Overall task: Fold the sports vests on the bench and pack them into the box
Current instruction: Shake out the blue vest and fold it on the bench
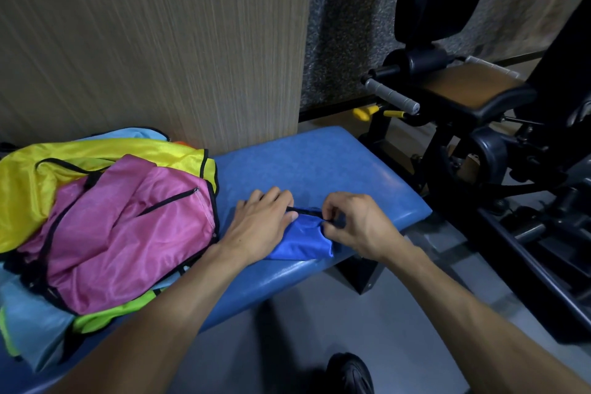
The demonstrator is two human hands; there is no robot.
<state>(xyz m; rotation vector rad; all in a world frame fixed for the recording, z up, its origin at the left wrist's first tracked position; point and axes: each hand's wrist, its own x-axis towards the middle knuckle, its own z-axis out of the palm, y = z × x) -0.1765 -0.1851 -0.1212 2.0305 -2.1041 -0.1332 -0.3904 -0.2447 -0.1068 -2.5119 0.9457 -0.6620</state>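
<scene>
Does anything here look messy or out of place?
Only the pile: the pink vest lies crumpled over the yellow vest, unfolded, on the blue bench. The box is not in view.

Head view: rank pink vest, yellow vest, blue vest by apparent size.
1. Pink vest, largest showing area.
2. Yellow vest, partly under the pink, so true size is unsure.
3. Blue vest, folded small, held by the left hand and right hand.

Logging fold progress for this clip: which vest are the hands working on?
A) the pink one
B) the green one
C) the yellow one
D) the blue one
D: the left hand presses flat on the folded blue vest while the right hand pinches its black-trimmed edge.
</scene>
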